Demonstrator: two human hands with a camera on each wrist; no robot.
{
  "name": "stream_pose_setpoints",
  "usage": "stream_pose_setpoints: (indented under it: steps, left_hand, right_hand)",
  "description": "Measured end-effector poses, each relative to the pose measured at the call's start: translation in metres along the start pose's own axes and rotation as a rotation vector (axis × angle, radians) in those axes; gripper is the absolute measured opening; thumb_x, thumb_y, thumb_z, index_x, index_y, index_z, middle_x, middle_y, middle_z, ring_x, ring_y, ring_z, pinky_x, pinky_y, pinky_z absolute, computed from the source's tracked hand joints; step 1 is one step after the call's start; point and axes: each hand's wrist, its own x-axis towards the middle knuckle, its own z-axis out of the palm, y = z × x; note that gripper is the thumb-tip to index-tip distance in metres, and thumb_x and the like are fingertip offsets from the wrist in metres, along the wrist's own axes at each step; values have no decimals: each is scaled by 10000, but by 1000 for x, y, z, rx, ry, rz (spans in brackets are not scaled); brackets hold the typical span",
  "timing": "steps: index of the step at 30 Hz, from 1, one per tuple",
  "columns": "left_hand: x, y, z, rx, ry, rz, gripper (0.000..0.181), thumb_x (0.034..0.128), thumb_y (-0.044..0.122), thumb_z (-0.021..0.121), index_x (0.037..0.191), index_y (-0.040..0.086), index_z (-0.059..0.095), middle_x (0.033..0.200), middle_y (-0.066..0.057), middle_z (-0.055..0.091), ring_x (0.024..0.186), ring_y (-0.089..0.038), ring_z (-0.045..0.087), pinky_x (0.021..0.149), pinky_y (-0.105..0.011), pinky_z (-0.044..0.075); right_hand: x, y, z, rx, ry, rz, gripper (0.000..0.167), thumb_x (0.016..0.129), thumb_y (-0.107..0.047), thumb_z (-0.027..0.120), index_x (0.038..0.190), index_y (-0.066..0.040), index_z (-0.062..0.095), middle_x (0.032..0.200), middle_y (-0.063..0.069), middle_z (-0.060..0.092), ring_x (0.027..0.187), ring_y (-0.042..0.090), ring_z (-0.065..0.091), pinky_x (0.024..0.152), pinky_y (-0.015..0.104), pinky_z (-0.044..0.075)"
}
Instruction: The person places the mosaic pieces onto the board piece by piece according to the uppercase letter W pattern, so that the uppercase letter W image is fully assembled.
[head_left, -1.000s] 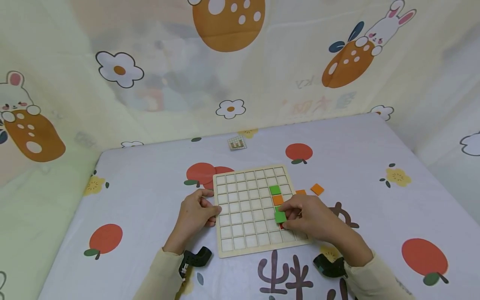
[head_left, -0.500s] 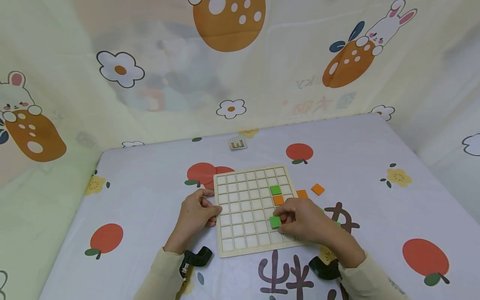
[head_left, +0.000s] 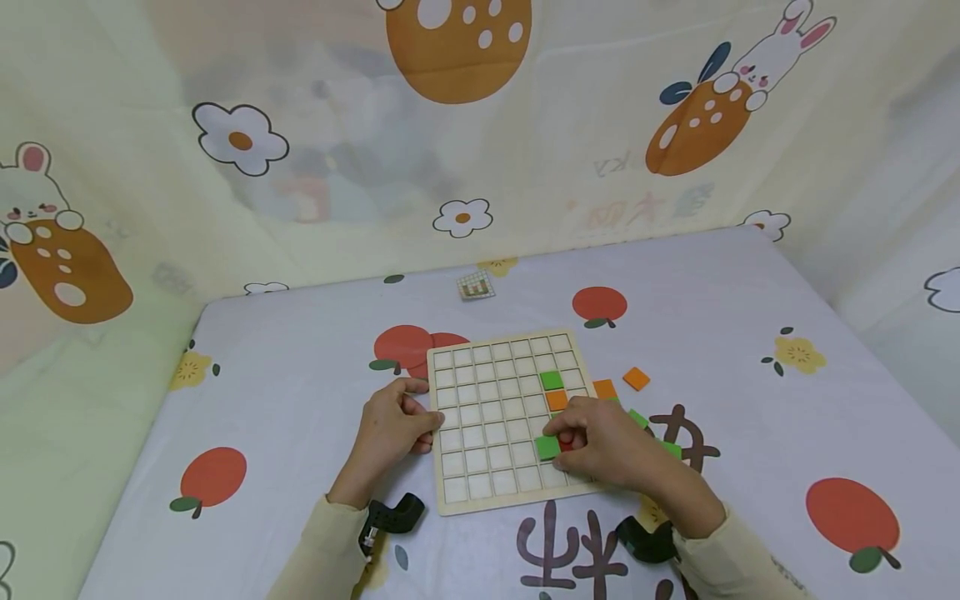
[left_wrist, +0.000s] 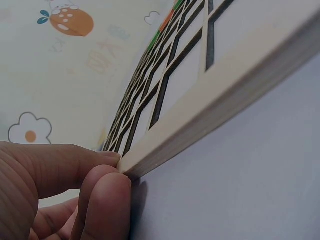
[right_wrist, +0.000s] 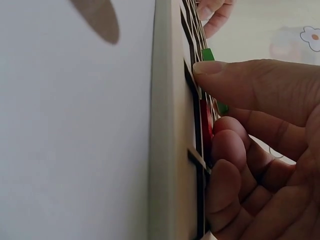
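Observation:
A wooden grid board (head_left: 491,458) lies on the table, holding a green tile (head_left: 551,381) and an orange tile (head_left: 557,401) in one column. At its left edge my left hand (head_left: 390,421) grips the rim between thumb and bent fingers. My right hand (head_left: 611,442) pinches a green square tile (head_left: 547,448) between thumb and index finger, low over the grid. Just right of that tile, a red tile (head_left: 566,447) shows partly under my fingers, and the right wrist view has the red tile (right_wrist: 206,120) too. My right hand hides the cells beneath it.
Beyond the board's right edge lie loose orange tiles (head_left: 636,378) and green tiles (head_left: 670,450), some partly behind my right hand. A small patterned card (head_left: 476,286) lies near the back. The tablecloth (head_left: 300,375) bears printed fruit and flowers.
My right hand has moved slightly left and down across the board with the green tile, uncovering more loose tiles at the right. The left hand has stayed at the board's edge.

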Motion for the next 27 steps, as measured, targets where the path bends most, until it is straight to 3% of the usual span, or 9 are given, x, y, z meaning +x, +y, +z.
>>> stream_pose_setpoints:
  steps: [27]
  left_hand:
    - [0, -1, -1, 3, -3, 6, 445, 866, 23, 812, 1276, 41, 638, 796, -99, 612, 531, -138, 631, 518, -254, 574]
  right_hand:
    - [1, -2, 4, -42, 19, -9, 283, 774, -24, 861, 1036, -113, 801, 803, -55, 556, 763, 110, 509, 622, 228, 460]
